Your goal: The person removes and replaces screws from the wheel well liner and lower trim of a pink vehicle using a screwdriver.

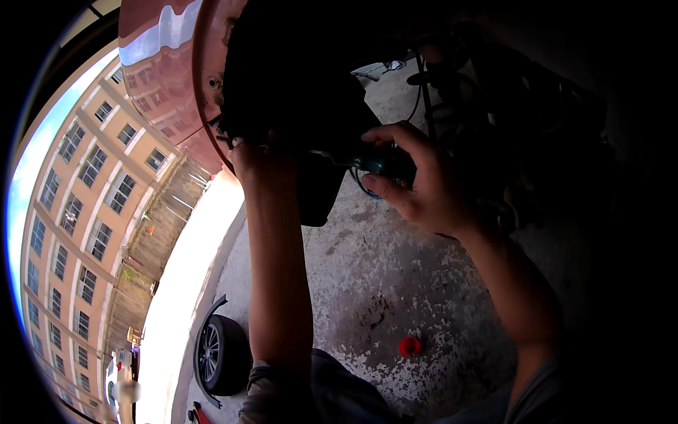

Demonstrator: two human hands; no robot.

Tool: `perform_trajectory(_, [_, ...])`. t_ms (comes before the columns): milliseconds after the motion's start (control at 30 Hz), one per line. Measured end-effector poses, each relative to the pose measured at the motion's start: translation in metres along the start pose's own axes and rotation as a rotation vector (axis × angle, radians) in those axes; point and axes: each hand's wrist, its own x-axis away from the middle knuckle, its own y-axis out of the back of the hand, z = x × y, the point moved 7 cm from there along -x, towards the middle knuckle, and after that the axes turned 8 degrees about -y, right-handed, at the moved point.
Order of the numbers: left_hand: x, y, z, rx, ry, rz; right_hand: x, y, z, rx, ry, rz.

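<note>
My left hand (pixel 261 162) is at the inner edge of a red car's wheel arch (pixel 205 92), its fingers curled on something hidden in shadow by a black liner or flap (pixel 314 198). My right hand (pixel 417 180) grips a dark tool with a green body (pixel 374 164), thumb below it and forefinger over it. A thin shaft from this tool points toward my left hand; where it ends is too dark to tell. A cable or hose hangs behind the tool.
A loose wheel (pixel 219 353) lies on the stained concrete floor (pixel 353 283) beside a curved dark strip (pixel 205 311), with a small red object (pixel 409 346). Shadowed undercarriage parts (pixel 438 85) fill the upper right. Outside at left are a building (pixel 85 233) and parked vehicles.
</note>
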Motion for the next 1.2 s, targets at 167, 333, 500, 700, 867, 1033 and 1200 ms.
perform_trajectory(167, [0.004,0.001,-0.003,0.013,0.04,0.085,0.025,-0.031,-0.026,-0.857,-1.025,0.537])
perform_trajectory(333, [-0.015,0.013,0.002,0.204,0.132,0.256,0.005,-0.025,-0.011,-0.082,-0.441,0.154])
perform_trajectory(500, [0.018,-0.006,0.001,0.193,0.096,0.031,0.008,-0.02,0.018,0.55,0.094,-0.199])
perform_trajectory(700, [-0.003,-0.008,-0.007,0.321,0.273,0.076,0.006,-0.015,0.025,0.552,0.182,-0.182])
perform_trajectory(867, [0.0,-0.015,-0.023,0.326,0.2,0.029,0.006,0.012,0.017,0.348,0.08,-0.132])
perform_trajectory(1033, [0.008,0.013,0.018,0.211,0.273,-0.023,0.037,0.031,-0.049,0.192,-0.196,-0.032])
perform_trajectory(1200, [0.037,0.056,0.051,-0.098,0.284,0.178,0.036,0.031,-0.075,0.239,-0.227,0.082])
